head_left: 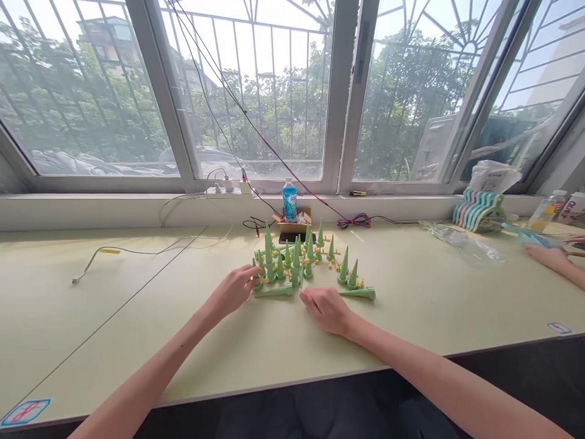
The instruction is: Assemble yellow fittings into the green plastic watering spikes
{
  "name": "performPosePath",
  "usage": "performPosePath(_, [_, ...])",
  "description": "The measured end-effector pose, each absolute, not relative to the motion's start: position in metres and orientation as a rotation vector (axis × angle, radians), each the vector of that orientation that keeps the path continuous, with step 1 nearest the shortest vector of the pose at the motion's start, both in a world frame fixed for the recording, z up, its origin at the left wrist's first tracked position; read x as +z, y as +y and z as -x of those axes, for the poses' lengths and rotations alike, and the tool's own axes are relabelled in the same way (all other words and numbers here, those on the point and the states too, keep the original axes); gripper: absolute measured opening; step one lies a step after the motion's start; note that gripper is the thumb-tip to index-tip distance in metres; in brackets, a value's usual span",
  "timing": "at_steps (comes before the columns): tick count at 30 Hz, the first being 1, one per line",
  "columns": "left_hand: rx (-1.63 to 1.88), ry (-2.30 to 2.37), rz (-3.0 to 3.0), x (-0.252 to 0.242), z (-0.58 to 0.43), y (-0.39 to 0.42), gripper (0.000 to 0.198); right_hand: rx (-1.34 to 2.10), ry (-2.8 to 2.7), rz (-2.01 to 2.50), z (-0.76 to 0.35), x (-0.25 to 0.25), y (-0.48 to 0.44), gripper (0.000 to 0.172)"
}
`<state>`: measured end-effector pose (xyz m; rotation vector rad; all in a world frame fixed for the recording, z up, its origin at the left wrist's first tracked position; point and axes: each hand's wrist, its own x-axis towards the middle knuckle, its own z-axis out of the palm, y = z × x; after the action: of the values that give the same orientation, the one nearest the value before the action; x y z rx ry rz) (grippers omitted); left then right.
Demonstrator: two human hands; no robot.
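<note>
Starting at the far left, a pale cable (137, 250) with a yellow tag trails over the pale table (55, 317), its plug end lying loose. Now the left hand (237, 286): fingers curled, tips right at the leftmost upright green spike (256, 281), though whether they actually grip it I can't tell. Just beside it, a green spike lies flat (276, 291), cap end to the right. Here's the main crowd, upright green spikes (296, 262) with yellow nozzles, bunched between and beyond the two hands; behind them, a bottle of blue liquid (289, 201) stands at a small cardboard box (295, 228). And the right hand (326, 308), fingers folded in, rests low on the table near the front of the bunch; what's inside that curl, I can't tell. Another spike lies down (361, 293) just beyond it. Further right, a bundled red-and-black cable (355, 221), then pastel hangers (478, 210), and at the edge another person's hand (543, 255).
</note>
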<state>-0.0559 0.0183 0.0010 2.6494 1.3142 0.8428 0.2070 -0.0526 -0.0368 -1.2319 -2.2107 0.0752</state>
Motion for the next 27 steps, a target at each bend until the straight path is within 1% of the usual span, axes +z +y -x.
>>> performPosePath(11, [0.889,1.289,-2.582,-0.007,0.060,0.021,0.034,0.033,-2.249,1.233,-0.206,-0.038,-0.052,0.039])
performPosePath(16, [0.859,1.329,-2.644,-0.001,0.061,0.012,0.033,0.016,-2.255,1.230,-0.206,-0.038,-0.052,0.038])
performPosePath(21, [0.778,1.442,-2.845,0.013,0.055,-0.009,0.031,0.001,-2.274,1.242,-0.206,-0.038,-0.052,0.038])
performPosePath(24, [0.718,1.523,-2.961,0.023,0.041,-0.018,0.027,-0.011,-2.294,1.250,-0.205,-0.037,-0.053,0.038])
performPosePath(27, [0.480,1.356,-3.022,0.030,0.024,-0.018,0.020,-0.025,-2.318,1.274,-0.206,-0.035,-0.053,0.039])
